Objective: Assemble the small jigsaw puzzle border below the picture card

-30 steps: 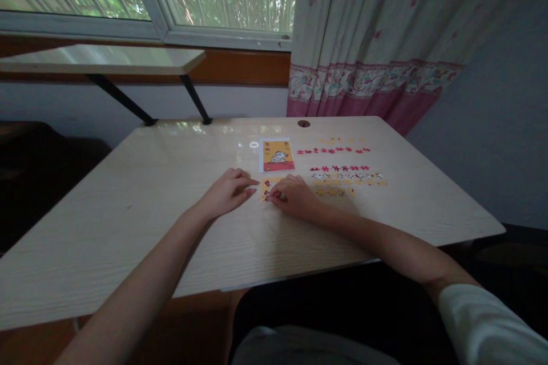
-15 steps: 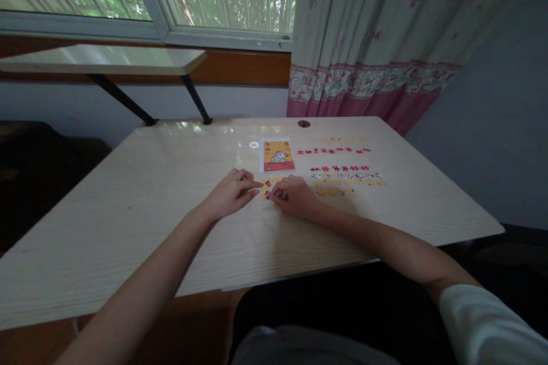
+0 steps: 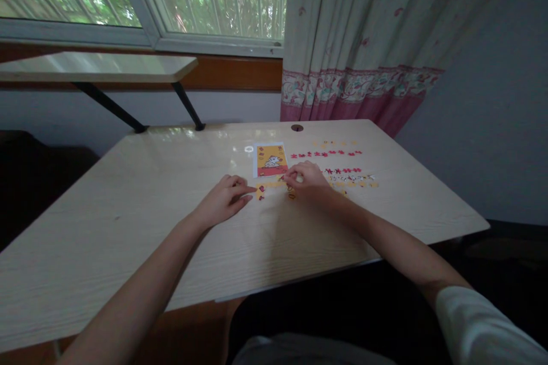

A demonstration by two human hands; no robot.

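Observation:
Yellow jigsaw pieces (image 3: 260, 196) with dark red marks lie joined in a small section below a picture card (image 3: 271, 170), which shows a white animal on yellow and red. My left hand (image 3: 222, 199) rests at the section's left edge, its index finger stretched out and touching it, thumb apart. Just below the card's lower right corner, my right hand (image 3: 309, 181) pinches a jigsaw piece (image 3: 281, 178) between thumb and fingers. That hand hides part of the yellow pieces beneath it and some of the sorted rows behind.
Loose pieces lie in rows on the right of the table (image 3: 171, 262): red pieces (image 3: 317, 154), white patterned pieces (image 3: 355, 178) and yellow ones. A small white ring-shaped spot (image 3: 249, 149) is left of the card. A raised shelf (image 3: 128, 65) stands at the back left.
My right hand has moved up and to the right, away from the lower part of the yellow section, uncovering pieces there. My left hand stays at the section's left edge. The view has shifted slightly.

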